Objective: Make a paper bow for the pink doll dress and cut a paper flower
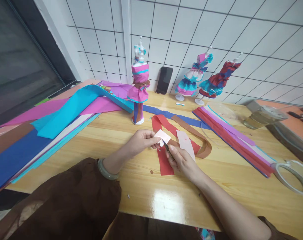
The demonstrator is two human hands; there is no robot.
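Between finger and thumb, my left hand (145,139) pinches a small folded piece of pale pink crepe paper (163,135). My right hand (181,160) is closed on dark scissors (167,149), whose blades meet the lower edge of that paper. Their handles are mostly hidden by my fingers. Beneath both hands lie red paper strips (166,164) and a pale pink strip (185,142). A brown strip (208,146) curls to the right of them. Just beyond my hands, a small dress-form figure (140,95) in pink and brown paper stands upright.
Long coloured paper sheets (73,103) cover the table's left side. Two more dressed figures, one pink and turquoise (191,78), one red (222,78), stand by the tiled wall near a phone (164,80). Folded paper (235,140), a tape roll (292,176) and a cup (263,116) lie right.
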